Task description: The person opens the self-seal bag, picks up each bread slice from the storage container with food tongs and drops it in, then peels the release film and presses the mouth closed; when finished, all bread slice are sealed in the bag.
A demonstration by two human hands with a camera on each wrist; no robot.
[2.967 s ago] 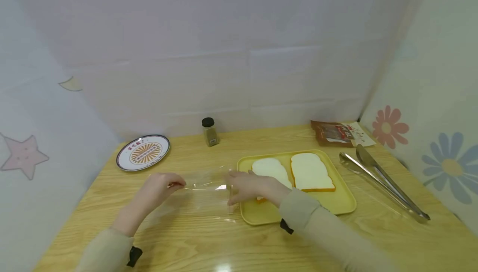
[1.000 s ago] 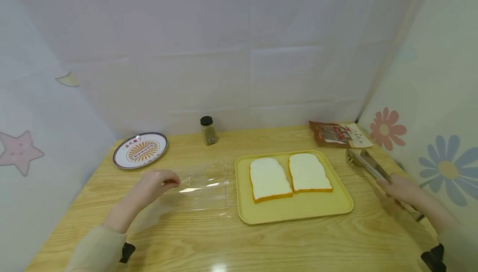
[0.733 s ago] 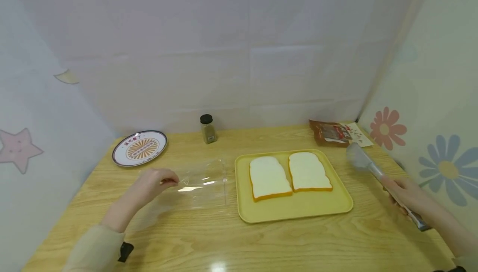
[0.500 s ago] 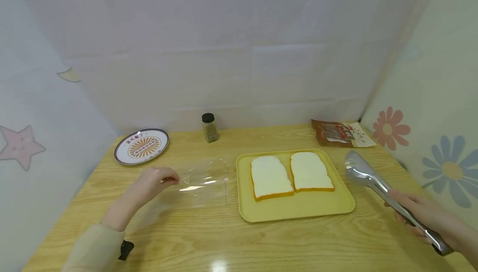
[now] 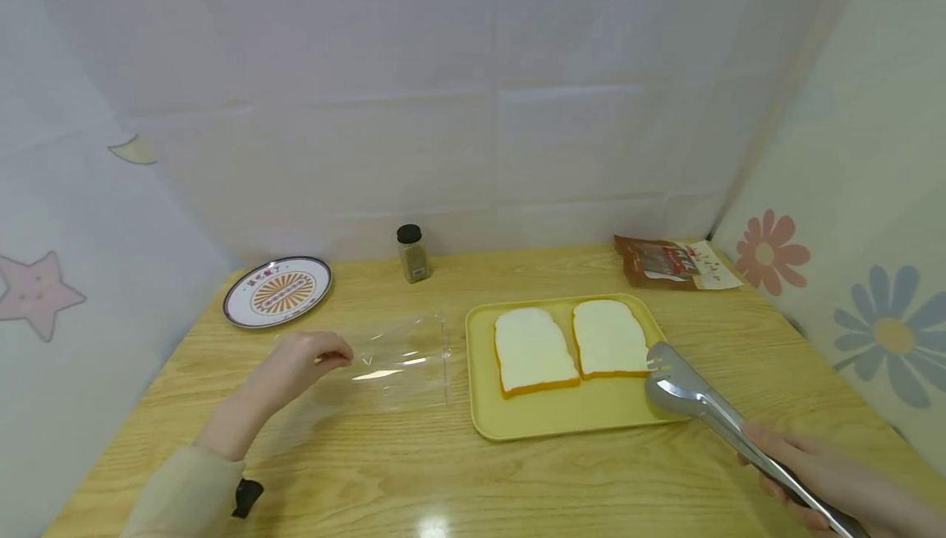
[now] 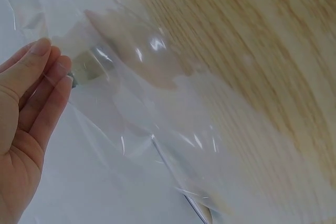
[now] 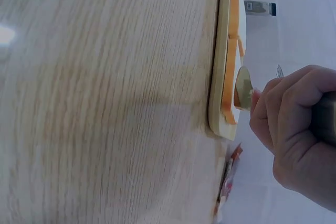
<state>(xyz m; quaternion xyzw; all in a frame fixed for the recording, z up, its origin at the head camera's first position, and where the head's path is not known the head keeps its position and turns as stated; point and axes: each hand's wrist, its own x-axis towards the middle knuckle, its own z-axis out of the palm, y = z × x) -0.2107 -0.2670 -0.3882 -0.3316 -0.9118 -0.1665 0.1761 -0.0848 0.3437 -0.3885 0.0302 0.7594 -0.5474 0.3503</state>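
My left hand (image 5: 309,361) pinches the edge of a clear plastic bag (image 5: 402,370) between thumb and fingers, holding it just over the table. The left wrist view shows the bag's film (image 6: 142,98) spreading out from the fingertips. My right hand (image 5: 813,472) grips a pair of metal food tongs (image 5: 713,411) by the handles. The head of the tongs is over the right edge of a yellow tray (image 5: 517,423), close to the right bread slice (image 5: 609,337); whether they touch cannot be told. A second slice (image 5: 534,349) lies on its left. Curled fingers of my right hand (image 7: 299,119) hide the handles.
A round patterned plate (image 5: 277,291) stands at the back left. Near the wall is a black-capped seasoning jar (image 5: 414,255). A brown and white food packet (image 5: 674,264) lies at the back right. Cloth-covered walls close in the wooden table (image 5: 414,480).
My right hand left the bag, took up the tongs from the table's right side and swung their head left over the tray. My left hand keeps its pinch on the bag.
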